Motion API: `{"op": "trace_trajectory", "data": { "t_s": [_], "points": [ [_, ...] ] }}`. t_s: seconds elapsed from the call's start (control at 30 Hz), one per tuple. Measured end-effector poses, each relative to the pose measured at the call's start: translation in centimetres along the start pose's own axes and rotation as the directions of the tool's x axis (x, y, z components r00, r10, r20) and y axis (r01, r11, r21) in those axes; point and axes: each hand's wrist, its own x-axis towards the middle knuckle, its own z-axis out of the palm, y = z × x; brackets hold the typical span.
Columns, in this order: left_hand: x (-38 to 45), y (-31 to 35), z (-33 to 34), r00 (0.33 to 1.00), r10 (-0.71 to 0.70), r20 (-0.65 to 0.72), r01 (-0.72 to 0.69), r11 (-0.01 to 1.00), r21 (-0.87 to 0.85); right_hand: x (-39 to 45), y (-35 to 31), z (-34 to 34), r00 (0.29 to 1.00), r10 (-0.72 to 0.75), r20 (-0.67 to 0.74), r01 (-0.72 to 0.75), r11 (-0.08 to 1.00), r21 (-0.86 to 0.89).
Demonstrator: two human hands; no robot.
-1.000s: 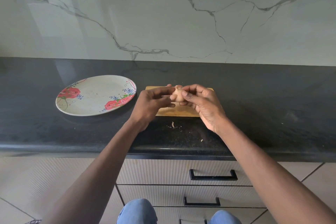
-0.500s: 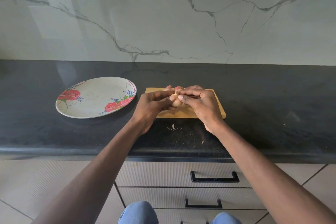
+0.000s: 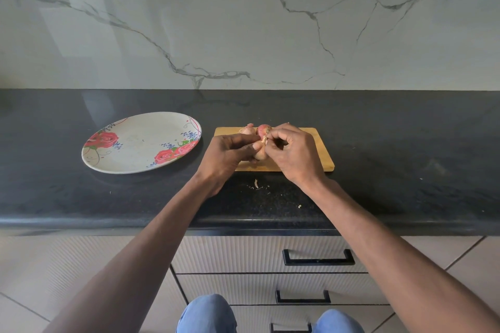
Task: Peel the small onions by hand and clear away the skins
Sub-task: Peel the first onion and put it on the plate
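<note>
Over a small wooden cutting board (image 3: 319, 149) my left hand (image 3: 230, 154) grips a small onion (image 3: 260, 154) from the left. My right hand (image 3: 295, 154) pinches a strip of dry skin (image 3: 265, 139) at the top of that onion. Behind my fingers, two more small onions lie on the board: a pale one (image 3: 247, 130) and a pinkish one (image 3: 263, 130). Most of the held onion is hidden by my fingers.
A white oval plate with red roses (image 3: 140, 143) lies on the black counter (image 3: 405, 157) left of the board. Bits of skin (image 3: 257, 184) lie on the counter in front of the board. Drawers with black handles (image 3: 318, 258) are below the counter edge.
Both hands have lowered slightly toward the board with the onion, uncovering the onions behind. My right fingers have shifted to the onion's top and pinch the skin.
</note>
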Motion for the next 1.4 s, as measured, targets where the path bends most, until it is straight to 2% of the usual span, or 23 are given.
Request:
{"op": "trace_trajectory", "data": {
  "t_s": [0.1,0.2,0.27,0.4,0.5,0.73,0.97,1.13,1.27,1.4],
  "points": [
    [0.1,-0.3,-0.3,1.000,-0.010,0.025,0.011,0.999,-0.039,-0.1,0.0,0.2,1.000,0.009,-0.006,-0.009,1.000,0.000],
    [0.4,-0.4,-0.6,0.997,-0.062,0.042,0.065,0.996,-0.062,0.0,0.0,0.3,0.997,0.082,-0.009,-0.082,0.996,0.045],
    [0.5,-0.4,-0.7,0.997,-0.074,0.024,0.075,0.996,-0.045,0.0,-0.1,0.2,0.991,0.136,0.002,-0.135,0.986,0.095],
    [0.3,0.0,-0.6,0.997,-0.067,-0.042,0.059,0.984,-0.166,0.1,-0.4,-0.1,0.968,0.239,0.070,-0.247,0.955,0.164],
    [0.2,0.0,-0.5,0.997,-0.065,-0.041,0.058,0.986,-0.157,0.2,-0.7,-0.1,0.951,0.295,0.093,-0.308,0.927,0.212],
    [0.4,-0.2,-0.5,0.993,-0.096,-0.070,0.088,0.990,-0.107,0.3,-1.2,-0.5,0.922,0.365,0.132,-0.388,0.869,0.308],
    [0.4,0.0,-0.5,0.989,-0.150,-0.015,0.142,0.958,-0.249,0.3,-1.5,-0.4,0.900,0.405,0.161,-0.436,0.823,0.364],
    [0.5,0.3,-0.7,0.986,-0.162,-0.044,0.141,0.940,-0.310,0.0,-0.9,-0.5,0.916,0.386,0.114,-0.402,0.878,0.259],
    [0.6,0.4,-0.9,0.985,-0.170,-0.034,0.147,0.923,-0.356,-0.6,-0.7,-0.6,0.971,0.233,0.060,-0.237,0.968,0.078],
    [0.6,0.5,-1.0,0.984,-0.174,-0.037,0.151,0.929,-0.337,-0.8,-0.1,-0.2,0.995,0.088,0.049,-0.087,0.996,-0.030]
  ]
}}
